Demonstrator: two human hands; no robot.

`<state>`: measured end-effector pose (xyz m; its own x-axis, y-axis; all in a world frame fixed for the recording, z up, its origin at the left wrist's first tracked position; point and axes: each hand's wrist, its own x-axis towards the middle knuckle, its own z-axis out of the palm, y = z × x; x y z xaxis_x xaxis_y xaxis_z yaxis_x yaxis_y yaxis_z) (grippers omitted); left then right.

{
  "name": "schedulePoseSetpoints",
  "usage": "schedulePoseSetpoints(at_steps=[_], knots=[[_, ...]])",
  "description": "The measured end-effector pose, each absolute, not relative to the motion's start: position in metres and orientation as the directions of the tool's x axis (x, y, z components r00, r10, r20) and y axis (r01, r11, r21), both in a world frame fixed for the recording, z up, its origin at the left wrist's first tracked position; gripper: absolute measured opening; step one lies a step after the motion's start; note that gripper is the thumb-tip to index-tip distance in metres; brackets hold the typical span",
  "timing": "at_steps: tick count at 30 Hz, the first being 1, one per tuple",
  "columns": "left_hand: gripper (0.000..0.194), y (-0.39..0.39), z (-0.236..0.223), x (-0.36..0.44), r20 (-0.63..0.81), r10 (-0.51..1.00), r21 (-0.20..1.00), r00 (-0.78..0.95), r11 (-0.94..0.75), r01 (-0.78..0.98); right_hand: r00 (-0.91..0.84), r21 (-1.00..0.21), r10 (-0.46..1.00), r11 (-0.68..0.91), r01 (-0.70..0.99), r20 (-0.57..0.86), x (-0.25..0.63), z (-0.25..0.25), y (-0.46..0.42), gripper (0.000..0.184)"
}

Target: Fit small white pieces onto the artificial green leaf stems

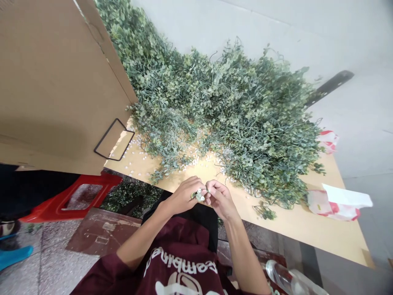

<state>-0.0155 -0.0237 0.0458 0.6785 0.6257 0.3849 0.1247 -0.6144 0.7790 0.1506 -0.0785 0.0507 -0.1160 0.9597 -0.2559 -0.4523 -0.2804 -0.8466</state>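
Close to the table's near edge, my two hands are together over my lap. My left hand is closed around a small artificial leaf sprig, whose pale green leaves and white round ends stick out between the fingers. My right hand pinches at the tip of the sprig's stem, thumb against forefinger; what exactly lies in that pinch is too small to make out. Just beyond my hands, small white pieces lie scattered on the table. A large heap of artificial green foliage rises behind them.
A big cardboard box stands on the left, by a black wire frame. At the right lie a red-and-white plastic bag and a loose sprig. A red stool is on the floor at left, near a blue slipper.
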Motion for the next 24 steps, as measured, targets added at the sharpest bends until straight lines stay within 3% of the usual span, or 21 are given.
schedulePoseSetpoints(at_steps=[9,15,24], knots=[[0.031,-0.03,0.054,-0.011,0.354,0.631,0.831,0.69,-0.55,0.077,-0.094,-0.818,0.967,-0.251,-0.518,-0.237,0.145,0.05,-0.086,0.023],[0.024,-0.037,0.052,-0.006,0.338,0.692,0.911,0.638,-0.41,-0.038,-0.069,-0.762,0.978,-0.198,-0.616,-0.199,0.142,0.048,-0.088,0.023],[0.023,-0.047,0.067,-0.01,0.377,0.686,0.914,0.622,-0.386,-0.127,-0.092,-0.776,0.993,-0.119,-0.619,-0.079,0.136,0.059,-0.102,0.021]])
